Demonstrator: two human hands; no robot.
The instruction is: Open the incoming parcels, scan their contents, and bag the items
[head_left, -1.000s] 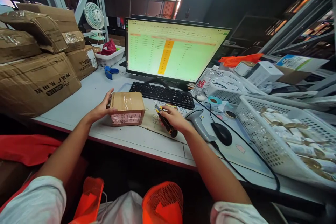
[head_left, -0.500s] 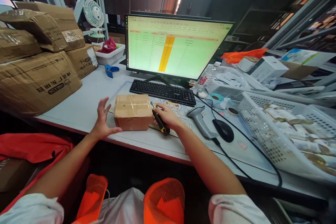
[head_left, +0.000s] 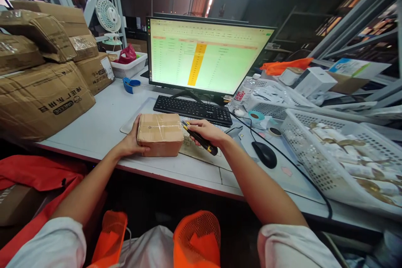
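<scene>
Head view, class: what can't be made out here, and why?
All in the head view:
Inside the small brown cardboard box: hidden by its taped top.
Whether the black and yellow knife in the right hand touches it: tip too small.
Entries on the black-framed monitor: too small.
Right end of the white perforated plastic basket: cut off by picture edge.

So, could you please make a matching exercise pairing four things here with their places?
1. Brown taped cardboard box
2. Black-and-yellow utility knife
3. Black oblong keyboard
4. Rounded black computer mouse

A. Just in front of the black-framed monitor
B. Nearest the large white perforated plastic basket
C. Against the left hand
D. Held in the right hand

Pairs: 1-C, 2-D, 3-A, 4-B
</scene>
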